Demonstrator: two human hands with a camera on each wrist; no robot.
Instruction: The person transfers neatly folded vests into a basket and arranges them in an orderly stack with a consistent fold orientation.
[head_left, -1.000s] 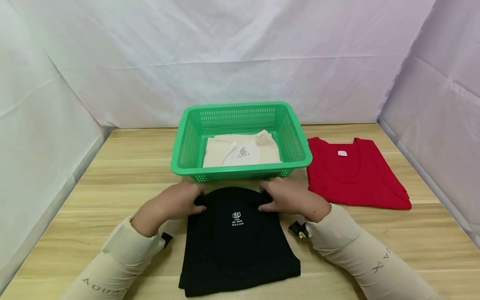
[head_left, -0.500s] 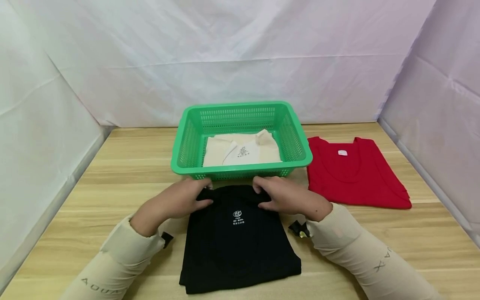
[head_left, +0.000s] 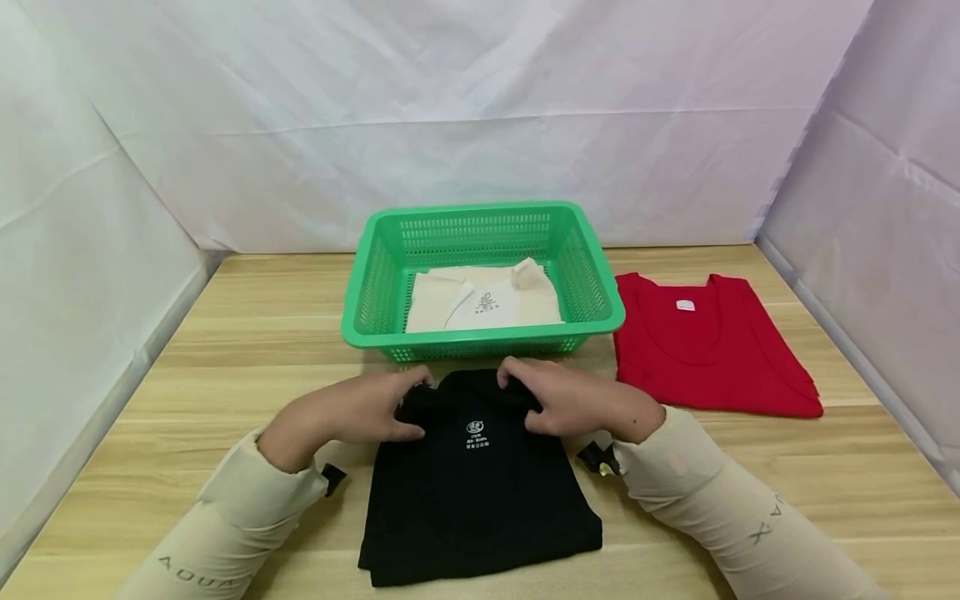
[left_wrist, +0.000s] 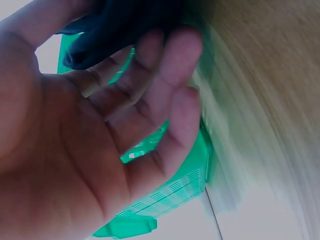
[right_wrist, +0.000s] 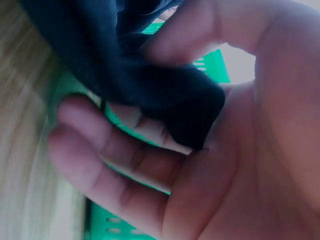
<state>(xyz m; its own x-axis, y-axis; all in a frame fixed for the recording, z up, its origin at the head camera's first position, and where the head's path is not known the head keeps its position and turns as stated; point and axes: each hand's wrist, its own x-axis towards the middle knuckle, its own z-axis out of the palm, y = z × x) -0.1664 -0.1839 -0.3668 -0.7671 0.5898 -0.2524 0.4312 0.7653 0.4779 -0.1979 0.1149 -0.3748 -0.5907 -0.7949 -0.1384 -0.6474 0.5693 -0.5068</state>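
Note:
A folded black shirt (head_left: 480, 492) lies on the wooden table in front of the person, white print below its neckline. My left hand (head_left: 360, 408) grips its far left corner between thumb and fingers, and my right hand (head_left: 573, 402) grips the far right corner. In the left wrist view, dark cloth (left_wrist: 130, 30) sits between the thumb and the curled fingers. The right wrist view has a bunched fold of the shirt (right_wrist: 165, 90) under the thumb, against the fingers. The fabric along the far edge is raised a little; fingertips are partly hidden behind it.
Just beyond the shirt stands a green perforated basket (head_left: 480, 337) with a folded cream garment (head_left: 435, 302) inside. To its right a red tank top (head_left: 757, 367) lies flat on the table (head_left: 187, 392). White cloth walls (head_left: 480, 150) enclose the back and sides.
Both hands have drawn slightly inward, the left moving right and the right a little left, bunching the shirt's far corners closer together. The basket and red tank top have stayed put.

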